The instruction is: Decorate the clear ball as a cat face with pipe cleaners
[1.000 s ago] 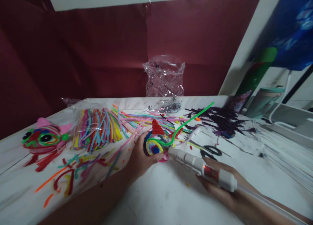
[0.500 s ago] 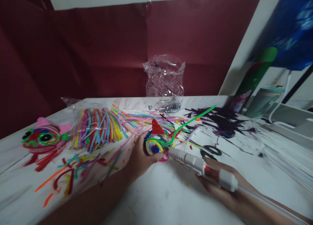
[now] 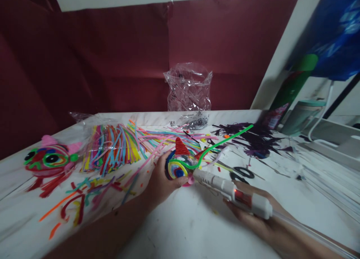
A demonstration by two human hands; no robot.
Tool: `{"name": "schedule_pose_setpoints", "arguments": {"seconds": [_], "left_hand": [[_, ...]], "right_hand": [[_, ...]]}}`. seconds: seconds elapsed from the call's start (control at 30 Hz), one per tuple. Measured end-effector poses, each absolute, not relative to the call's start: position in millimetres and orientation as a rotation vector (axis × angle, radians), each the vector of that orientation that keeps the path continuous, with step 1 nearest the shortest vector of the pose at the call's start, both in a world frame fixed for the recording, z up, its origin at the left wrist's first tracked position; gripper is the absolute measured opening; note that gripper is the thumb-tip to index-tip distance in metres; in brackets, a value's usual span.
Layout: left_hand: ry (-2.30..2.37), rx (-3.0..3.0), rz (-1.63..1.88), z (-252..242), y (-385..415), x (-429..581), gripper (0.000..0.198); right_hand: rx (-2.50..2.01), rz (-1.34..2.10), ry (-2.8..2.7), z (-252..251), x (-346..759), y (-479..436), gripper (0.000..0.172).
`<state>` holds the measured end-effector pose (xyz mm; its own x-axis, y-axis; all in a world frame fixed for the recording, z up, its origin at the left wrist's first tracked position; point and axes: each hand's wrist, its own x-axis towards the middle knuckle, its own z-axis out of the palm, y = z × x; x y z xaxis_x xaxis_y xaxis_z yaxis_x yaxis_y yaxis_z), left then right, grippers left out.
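Note:
My left hand (image 3: 163,174) is closed on a small round craft face (image 3: 177,172), its thumb at the lower edge. The face has red pointed ears, a blue and yellow ringed eye and a pink piece near the bottom. A long green pipe cleaner (image 3: 216,144) runs across its front and sticks out to the upper right. My right hand (image 3: 250,210) is wrapped around a white hot glue gun (image 3: 225,187) with a small orange light. The gun's nozzle points at the craft face, close to the green pipe cleaner; whether it touches is hard to tell.
A finished-looking pink craft face (image 3: 52,157) lies at the left. Bundled pipe cleaners (image 3: 112,150) and cut scraps (image 3: 81,202) are spread nearby. Black-handled scissors (image 3: 243,174) rest beyond my right hand. Dark purple strands (image 3: 253,137) and a clear plastic bag (image 3: 189,88) are at the back.
The free end of the green pipe cleaner has dropped slightly and swung a little right. Both hands, the craft face and the glue gun stay almost where they were.

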<state>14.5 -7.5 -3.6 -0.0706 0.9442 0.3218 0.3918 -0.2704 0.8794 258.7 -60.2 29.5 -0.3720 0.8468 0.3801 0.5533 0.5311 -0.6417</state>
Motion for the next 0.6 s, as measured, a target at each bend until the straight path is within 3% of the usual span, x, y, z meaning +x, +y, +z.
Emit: {"name": "schedule_pose_setpoints", "arguments": {"seconds": [0.6], "left_hand": [[1.452,1.618,1.337,-2.9,-6.0,15.2,0.077]], "right_hand": [[-1.132,0.423,-2.053,27.5,257.6,-61.1,0.030]]}}
